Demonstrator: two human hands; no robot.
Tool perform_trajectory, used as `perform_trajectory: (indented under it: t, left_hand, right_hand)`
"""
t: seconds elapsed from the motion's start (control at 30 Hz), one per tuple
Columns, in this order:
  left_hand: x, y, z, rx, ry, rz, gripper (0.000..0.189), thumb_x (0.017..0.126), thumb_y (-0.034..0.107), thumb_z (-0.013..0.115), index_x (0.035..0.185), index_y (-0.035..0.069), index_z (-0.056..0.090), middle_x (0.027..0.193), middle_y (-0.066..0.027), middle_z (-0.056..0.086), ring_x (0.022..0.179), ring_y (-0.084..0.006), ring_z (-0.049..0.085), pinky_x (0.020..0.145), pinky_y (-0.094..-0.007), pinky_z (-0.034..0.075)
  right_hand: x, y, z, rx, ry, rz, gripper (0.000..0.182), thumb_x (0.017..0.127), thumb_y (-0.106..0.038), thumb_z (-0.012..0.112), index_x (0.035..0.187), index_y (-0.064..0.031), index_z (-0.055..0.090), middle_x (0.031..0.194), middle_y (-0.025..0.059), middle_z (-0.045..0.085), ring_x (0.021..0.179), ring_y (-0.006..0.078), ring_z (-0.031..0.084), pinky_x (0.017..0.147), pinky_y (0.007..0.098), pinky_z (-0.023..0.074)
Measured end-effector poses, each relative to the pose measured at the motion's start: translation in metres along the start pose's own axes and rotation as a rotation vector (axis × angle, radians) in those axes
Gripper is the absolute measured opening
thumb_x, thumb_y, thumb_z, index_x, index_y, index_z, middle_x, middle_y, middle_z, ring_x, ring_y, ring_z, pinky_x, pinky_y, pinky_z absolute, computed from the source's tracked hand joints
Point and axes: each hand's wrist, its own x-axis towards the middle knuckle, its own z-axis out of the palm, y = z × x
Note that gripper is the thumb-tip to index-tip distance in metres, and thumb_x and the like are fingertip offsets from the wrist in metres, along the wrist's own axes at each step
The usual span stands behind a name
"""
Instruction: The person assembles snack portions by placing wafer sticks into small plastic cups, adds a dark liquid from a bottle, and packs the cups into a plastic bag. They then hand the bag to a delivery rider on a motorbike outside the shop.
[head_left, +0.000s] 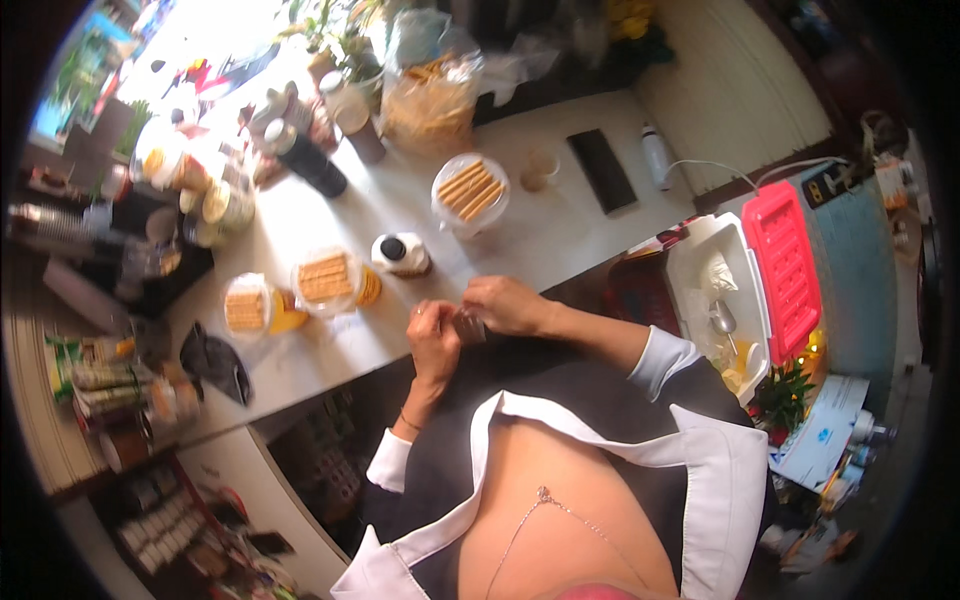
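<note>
Both hands meet at the front edge of the white counter (352, 341). A small piece of clear plastic (470, 328) is between them; its exact kind is hard to make out. My left hand (435, 337), with a ring on one finger, grips its left side. From the right, my right hand (510, 304) pinches the same plastic with bent fingers. Just beyond them stands a white bottle with a black cap (401, 253). To the left are two clear cups of yellow contents, one topped with biscuit sticks (326, 279), the other with more biscuit sticks (244, 310).
A round tub of wafer sticks (471, 191), a dark bottle (307, 159) and a bag of snacks (431, 101) stand farther back. A black phone (602, 171) lies right. An open white cooler (679, 277) with a red lid (784, 270) is beside my right arm.
</note>
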Motion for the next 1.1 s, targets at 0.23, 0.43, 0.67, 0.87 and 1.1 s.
perform_trajectory:
  t: [0.23, 0.43, 0.67, 0.87, 1.1]
  left_hand:
    - [-0.001, -0.004, 0.016, -0.163, -0.094, -0.17, 0.005, 0.078, 0.002, 0.059, 0.082, -0.001, 0.061, 0.072, -0.0101, 0.059, 0.064, -0.0181, 0.055, 0.06, -0.0294, 0.042]
    - [-0.004, -0.035, 0.033, -0.65, 0.326, -0.891, 0.025, 0.086, 0.013, 0.055, 0.105, -0.004, 0.06, 0.086, -0.005, 0.061, 0.076, -0.0119, 0.053, 0.069, -0.0261, 0.042]
    - [0.014, -0.014, 0.064, -0.472, 0.458, -0.779, 0.034, 0.079, -0.004, 0.055, 0.113, -0.007, 0.053, 0.098, -0.0126, 0.063, 0.087, -0.0245, 0.06, 0.076, -0.0337, 0.046]
    - [0.001, -0.02, 0.076, 0.518, 0.646, -0.508, 0.039, 0.072, 0.002, 0.062, 0.109, -0.006, 0.056, 0.117, -0.0177, 0.054, 0.107, -0.0349, 0.05, 0.092, -0.0407, 0.038]
    - [-0.008, 0.05, 0.006, 0.681, 1.076, -0.198, 0.024, 0.088, 0.003, 0.048, 0.11, -0.006, 0.053, 0.123, -0.0176, 0.046, 0.111, -0.0275, 0.047, 0.098, -0.0395, 0.036]
  right_hand:
    - [0.001, 0.015, -0.02, -0.086, -0.143, -0.046, 0.009, 0.075, -0.01, 0.056, 0.073, -0.0021, 0.059, 0.075, 0.0152, 0.058, 0.074, 0.0354, 0.058, 0.063, 0.0396, 0.0465]
    - [0.069, 0.088, -0.24, -0.195, 0.325, -0.048, 0.014, 0.075, -0.015, 0.065, 0.08, -0.0023, 0.067, 0.076, 0.0128, 0.065, 0.068, 0.0218, 0.064, 0.062, 0.0294, 0.0494]
    - [0.223, 0.147, -0.457, -0.758, 1.292, -0.174, 0.018, 0.078, -0.012, 0.061, 0.094, -0.0039, 0.061, 0.09, 0.0113, 0.063, 0.098, 0.0295, 0.055, 0.081, 0.0382, 0.0437]
    - [0.277, 0.145, -0.478, -1.124, 1.046, -0.197, 0.008, 0.069, -0.007, 0.059, 0.078, -0.007, 0.06, 0.083, 0.0053, 0.055, 0.097, 0.0274, 0.048, 0.082, 0.0381, 0.039]
    - [0.252, 0.157, -0.478, -0.841, 0.954, -0.583, 0.003, 0.071, -0.004, 0.057, 0.073, -0.0061, 0.057, 0.072, 0.0079, 0.053, 0.078, 0.0287, 0.051, 0.071, 0.0393, 0.0412]
